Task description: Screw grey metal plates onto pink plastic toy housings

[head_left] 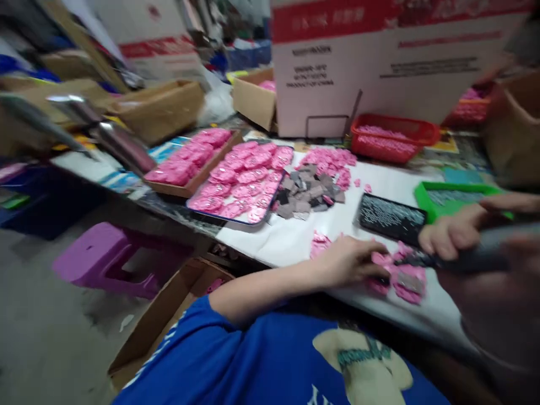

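My right hand [453, 233] is wrapped round a dark power screwdriver [489, 247], blurred by motion, with its tip pointing left at the pink pieces. With bent fingers, my left hand [348, 261] grips a pink plastic piece [381, 286] near the table's front edge. Right beside it lies another pink piece with a grey square pad [409, 283] on it. More pink plastic [319, 244] shows behind my left wrist. A black tray of small screws [390, 214] sits just beyond my hands. Exactly where the screwdriver tip touches is too blurred to tell.
A heap of grey square pads [310, 194] lies mid-table, near loose small pink parts [327, 160]. Left of it are a white tray [230, 216] and a cardboard box [169, 188], both with pink pieces. Behind stand a red basket [392, 152] and a green tray [422, 197].
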{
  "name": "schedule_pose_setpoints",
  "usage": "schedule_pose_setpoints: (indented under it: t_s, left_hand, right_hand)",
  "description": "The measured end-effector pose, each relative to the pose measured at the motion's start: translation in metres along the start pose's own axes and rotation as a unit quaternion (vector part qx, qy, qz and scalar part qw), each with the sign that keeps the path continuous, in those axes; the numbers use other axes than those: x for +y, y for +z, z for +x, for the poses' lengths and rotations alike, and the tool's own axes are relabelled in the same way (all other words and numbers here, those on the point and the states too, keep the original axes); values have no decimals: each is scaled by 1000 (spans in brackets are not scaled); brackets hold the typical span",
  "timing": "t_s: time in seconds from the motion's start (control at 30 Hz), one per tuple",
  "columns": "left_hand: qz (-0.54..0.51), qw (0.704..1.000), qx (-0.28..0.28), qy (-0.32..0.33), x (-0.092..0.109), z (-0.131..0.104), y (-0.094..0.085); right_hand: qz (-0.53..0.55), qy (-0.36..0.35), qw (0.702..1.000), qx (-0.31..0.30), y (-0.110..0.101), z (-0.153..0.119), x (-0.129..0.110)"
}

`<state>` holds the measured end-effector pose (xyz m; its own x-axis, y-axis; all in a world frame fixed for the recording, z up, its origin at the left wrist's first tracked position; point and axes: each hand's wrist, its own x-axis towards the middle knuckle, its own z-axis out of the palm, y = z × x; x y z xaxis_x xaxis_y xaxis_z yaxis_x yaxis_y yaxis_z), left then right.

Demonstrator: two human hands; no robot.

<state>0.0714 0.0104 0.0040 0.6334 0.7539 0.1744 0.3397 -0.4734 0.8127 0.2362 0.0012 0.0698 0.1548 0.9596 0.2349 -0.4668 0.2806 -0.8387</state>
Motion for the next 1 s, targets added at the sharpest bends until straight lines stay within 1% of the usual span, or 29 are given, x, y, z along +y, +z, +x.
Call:
schedule_pose_setpoints:
  t_s: [0.03,0.07,0.1,0.13,0.17,0.23,0.3,0.4,0.47,0.57,0.73,0.83,1.0]
  left_hand:
    - [-18,999,27,-10,-1,-3,-1]
    - [-40,998,40,-9,-4,-6,-1]
    - [-58,997,56,3,-6,-8,-2]
    - [-61,996,61,24,-8,-10,-3]
    - [-42,995,67,52,-9,-11,-2]
    - [19,989,75,127,-9,-14,0]
    - [94,976,66,188,-5,-15,6]
    - [170,958,26,230,0,-15,19]
    - [180,953,7,244,2,-13,26]
    - [160,956,-2,247,1,-10,31]
    - [103,966,-20,235,-2,-8,33]
    - [56,976,-29,210,-2,-9,34]
    - [-20,986,-22,167,-2,-8,35]
  right_hand:
    - [-28,-58,998,6,9,0,-2]
    - [-27,-100,994,-22,14,2,-2]
    - [-33,-131,990,-35,16,6,-1]
    - [-43,-174,984,-22,14,10,1]
    - [-66,-184,981,-10,11,15,4]
    - [-87,-202,975,14,3,20,10]
    - [-100,-196,975,20,-4,23,15]
    - [-113,-181,977,0,-11,25,24]
    - [-113,-189,975,-20,-13,27,29]
    - [-122,-201,972,-27,-14,28,34]
    - [-155,-166,973,-29,-15,24,35]
    - [-160,-156,974,-34,-15,22,34]
    - [-179,-153,971,-40,-13,22,38]
